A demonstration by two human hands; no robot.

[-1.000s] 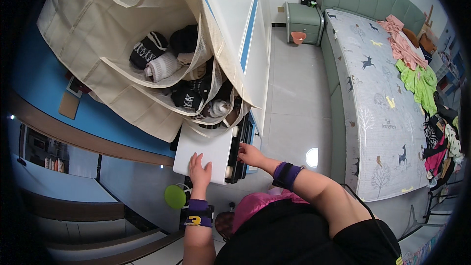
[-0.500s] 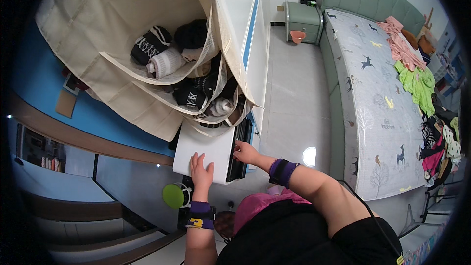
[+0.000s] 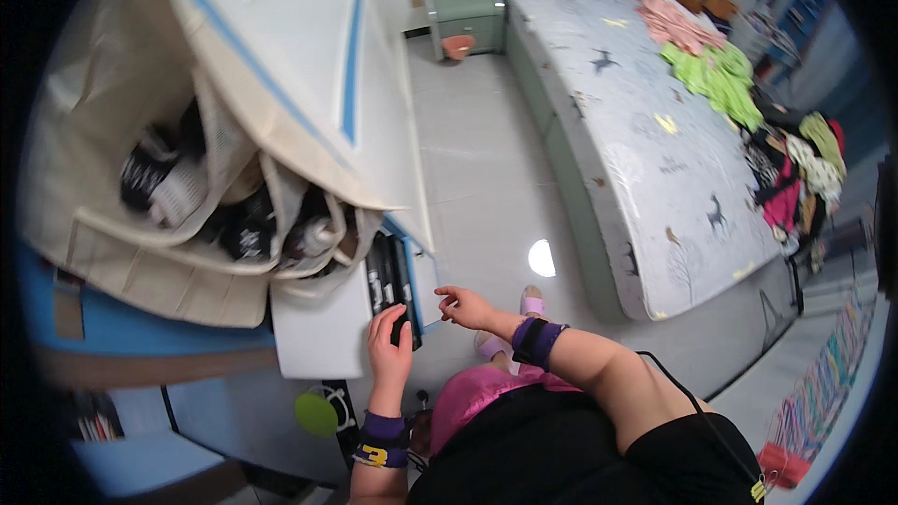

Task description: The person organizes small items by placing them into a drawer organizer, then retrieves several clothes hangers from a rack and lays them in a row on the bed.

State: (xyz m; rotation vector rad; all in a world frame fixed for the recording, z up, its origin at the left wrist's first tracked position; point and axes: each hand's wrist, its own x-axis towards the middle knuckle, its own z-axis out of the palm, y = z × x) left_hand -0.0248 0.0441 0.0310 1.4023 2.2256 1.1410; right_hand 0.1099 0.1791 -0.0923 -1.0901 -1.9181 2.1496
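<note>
At the far left a beige fabric organizer (image 3: 178, 290) fills the view, blurred, its outer edge lost in the dark rim. Its mesh pockets hold dark and pale bundles (image 3: 145, 173), too smeared and too overlapped to identify. Below it runs a blue surface (image 3: 122, 325), mostly covered by the fabric. A white panel (image 3: 323, 341) emerges from beneath the lowest pocket, its far part hidden. Under its near edge sits a green disc (image 3: 316, 414), partly masked by a pale frame.

Along the panel's right side lies a black slotted unit (image 3: 382, 281), its upper end tucked under the pockets. The left hand (image 3: 388, 355) is at its near end and covers part of it; whether those fingers grip anything cannot be told. To the right, apart from the unit, the right hand (image 3: 468, 307) hovers with fingers loosely bent, released, nothing visible in them. Pink slippers (image 3: 491, 346) show below, one partly behind the forearm. Farther right stands a bed (image 3: 608, 140) with heaped clothes (image 3: 790, 173), individual garments hard to separate.
</note>
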